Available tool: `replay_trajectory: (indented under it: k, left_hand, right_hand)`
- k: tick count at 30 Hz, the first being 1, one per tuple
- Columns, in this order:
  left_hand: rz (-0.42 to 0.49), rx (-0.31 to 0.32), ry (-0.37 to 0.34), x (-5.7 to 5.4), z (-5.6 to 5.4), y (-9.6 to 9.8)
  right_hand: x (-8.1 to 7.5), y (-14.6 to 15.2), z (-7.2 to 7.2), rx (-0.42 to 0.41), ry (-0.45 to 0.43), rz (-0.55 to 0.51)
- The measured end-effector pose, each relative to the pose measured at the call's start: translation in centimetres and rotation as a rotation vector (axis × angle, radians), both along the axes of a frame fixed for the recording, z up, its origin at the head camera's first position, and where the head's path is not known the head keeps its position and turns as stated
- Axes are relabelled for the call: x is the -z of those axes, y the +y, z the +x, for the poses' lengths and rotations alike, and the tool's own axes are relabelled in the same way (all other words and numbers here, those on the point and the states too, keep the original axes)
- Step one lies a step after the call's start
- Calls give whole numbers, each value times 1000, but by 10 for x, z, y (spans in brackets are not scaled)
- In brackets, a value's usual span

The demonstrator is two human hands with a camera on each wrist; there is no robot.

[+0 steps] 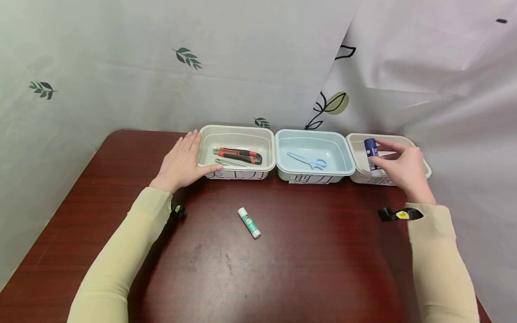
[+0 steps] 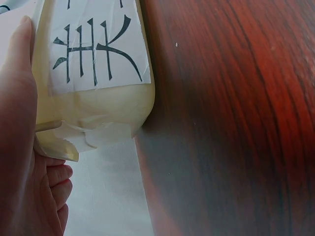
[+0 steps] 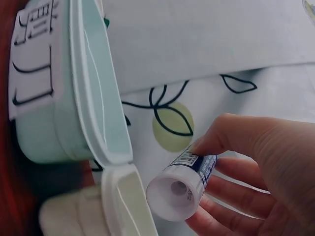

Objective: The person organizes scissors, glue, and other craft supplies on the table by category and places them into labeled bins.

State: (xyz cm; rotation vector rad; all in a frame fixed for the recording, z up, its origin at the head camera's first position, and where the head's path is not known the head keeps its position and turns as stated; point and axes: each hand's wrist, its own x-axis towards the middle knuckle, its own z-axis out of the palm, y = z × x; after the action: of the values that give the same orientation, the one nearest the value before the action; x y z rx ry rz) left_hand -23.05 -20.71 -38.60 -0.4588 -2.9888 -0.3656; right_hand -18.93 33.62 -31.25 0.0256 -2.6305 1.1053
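Observation:
In the head view my right hand [image 1: 404, 166] pinches a blue and white glue stick [image 1: 370, 148] upright over the right-hand beige bin [image 1: 397, 137]. The right wrist view shows the glue stick's white round base [image 3: 172, 194], with my thumb on one side and fingers on the other. My left hand [image 1: 181, 161] rests on the left corner of the left-hand beige bin [image 1: 237, 130], fingers straight and thumb along the front rim. Inside that bin lie red and black utility knives [image 1: 238, 156]. A green and white glue stick [image 1: 249, 223] lies on the table.
Between the beige bins stands a light blue bin [image 1: 315, 134] holding blue scissors [image 1: 308, 160]. The bins carry paper labels [image 1: 312, 178] on their fronts. A pale leaf-patterned curtain [image 1: 242, 58] hangs right behind the dark red table [image 1: 315, 251].

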Motion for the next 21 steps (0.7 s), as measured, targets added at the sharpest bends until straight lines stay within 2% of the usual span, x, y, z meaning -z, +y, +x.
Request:
replay_trajectory:
  k: [3, 10, 21]
  left_hand:
    - [4, 1, -3, 0, 0, 0]
    - [0, 5, 7, 0, 0, -1]
    - [0, 4, -2, 0, 0, 0]
  right_hand:
    - [-4, 6, -7, 10, 10, 29]
    - [-8, 20, -21, 53, -58, 76]
    - [2, 37, -36, 123, -89, 141]
